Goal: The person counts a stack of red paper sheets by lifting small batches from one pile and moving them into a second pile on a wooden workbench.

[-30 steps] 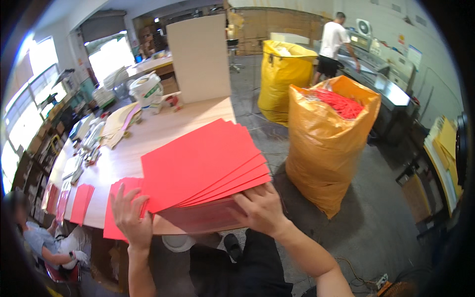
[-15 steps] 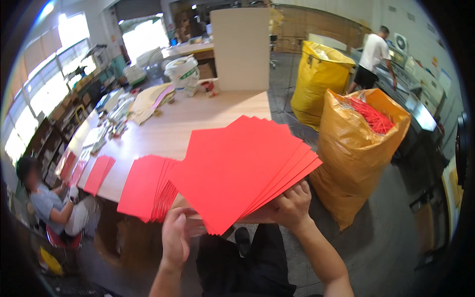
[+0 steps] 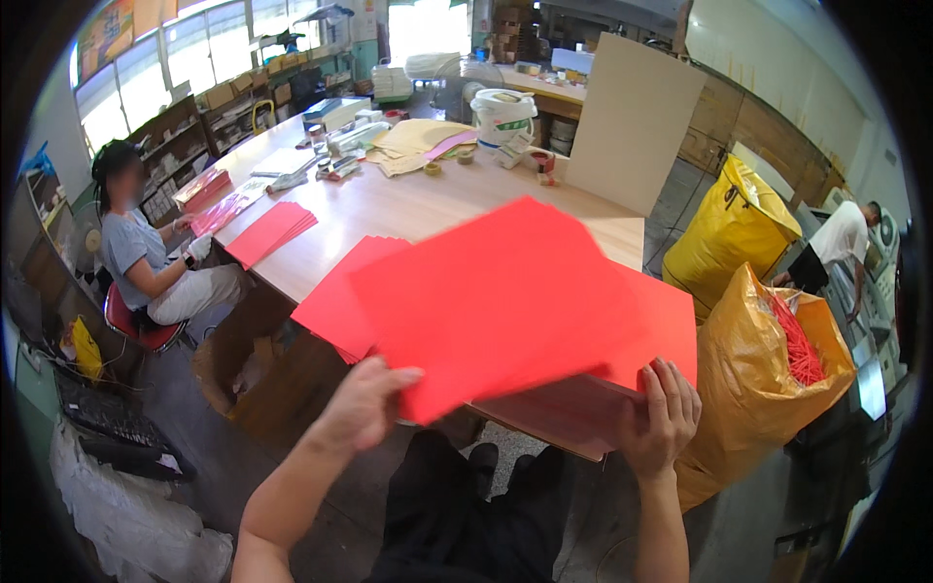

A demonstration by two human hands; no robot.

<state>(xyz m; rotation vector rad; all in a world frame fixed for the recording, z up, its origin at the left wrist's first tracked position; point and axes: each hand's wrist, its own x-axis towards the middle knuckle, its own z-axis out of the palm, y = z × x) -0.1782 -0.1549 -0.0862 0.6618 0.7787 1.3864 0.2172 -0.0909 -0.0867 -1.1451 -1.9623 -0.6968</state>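
Note:
A fan of large red paper sheets (image 3: 496,301), slightly blurred, is spread above the near edge of the table. My left hand (image 3: 364,403) is closed on its lower left corner, thumb on top. At the right, more red sheets (image 3: 666,316) stick out from beneath the upper ones. My right hand (image 3: 666,418) has its fingers closed over their lower right edge; its thumb is mostly hidden. Just left of the held sheets, partly covered by them, lies a fanned red pile (image 3: 340,301) on the table. A smaller red fan (image 3: 272,231) rests farther left.
The wooden table (image 3: 369,209) carries a white bucket (image 3: 503,117), tape rolls and papers. A seated person (image 3: 146,253) in gloves works at the left. An orange sack (image 3: 753,389) and a yellow sack (image 3: 729,223) stand right, a second person (image 3: 841,243) beyond. A beige panel (image 3: 637,121) rises behind.
The view has swung left. The upper sheets have slid apart from those at the right, and my hands are farther apart. My left hand now pinches the lower left corner.

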